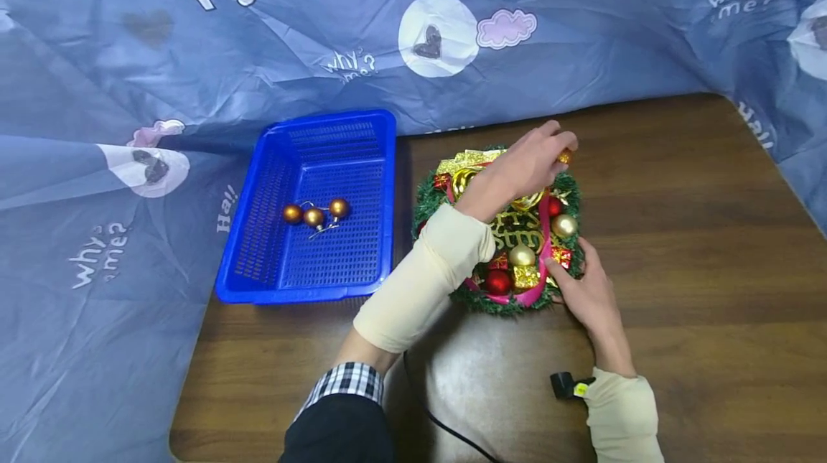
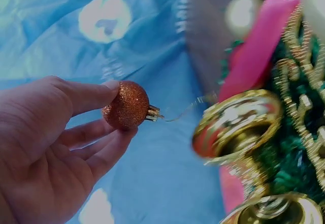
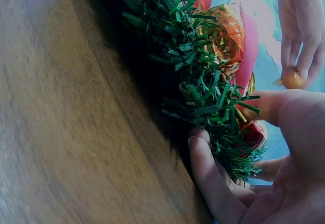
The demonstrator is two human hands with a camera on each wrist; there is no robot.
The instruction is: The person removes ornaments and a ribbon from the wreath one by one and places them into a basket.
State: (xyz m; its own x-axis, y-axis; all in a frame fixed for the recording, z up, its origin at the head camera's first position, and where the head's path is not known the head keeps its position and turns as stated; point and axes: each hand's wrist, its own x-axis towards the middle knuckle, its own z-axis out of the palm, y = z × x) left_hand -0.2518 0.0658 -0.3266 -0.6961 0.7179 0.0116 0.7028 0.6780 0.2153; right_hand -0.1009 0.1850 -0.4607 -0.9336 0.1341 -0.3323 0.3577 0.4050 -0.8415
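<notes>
A Christmas wreath (image 1: pixel 497 303) of green tinsel, dressed with baubles, small wrapped gifts and a pink ribbon (image 1: pixel 545 230), rests on the table. My left hand (image 1: pixel 526 165) reaches across its upper part. Between thumb and fingertips it pinches a copper glitter bauble (image 2: pixel 126 105), whose thin wire trails toward the gold bells (image 2: pixel 238 127). At the wreath's lower right edge, my right hand (image 1: pixel 591 294) grips the greenery, thumb on top and fingers underneath, as the right wrist view shows. A red foil gift (image 3: pixel 254 134) sits beside that thumb.
Left of the wreath stands a blue plastic basket (image 1: pixel 388 233) with 3 copper baubles (image 1: pixel 314 217) inside. A black cable (image 1: pixel 452 431) runs over the wooden table (image 1: pixel 698 269) near its front. Behind hangs a blue printed cloth (image 1: pixel 323 32).
</notes>
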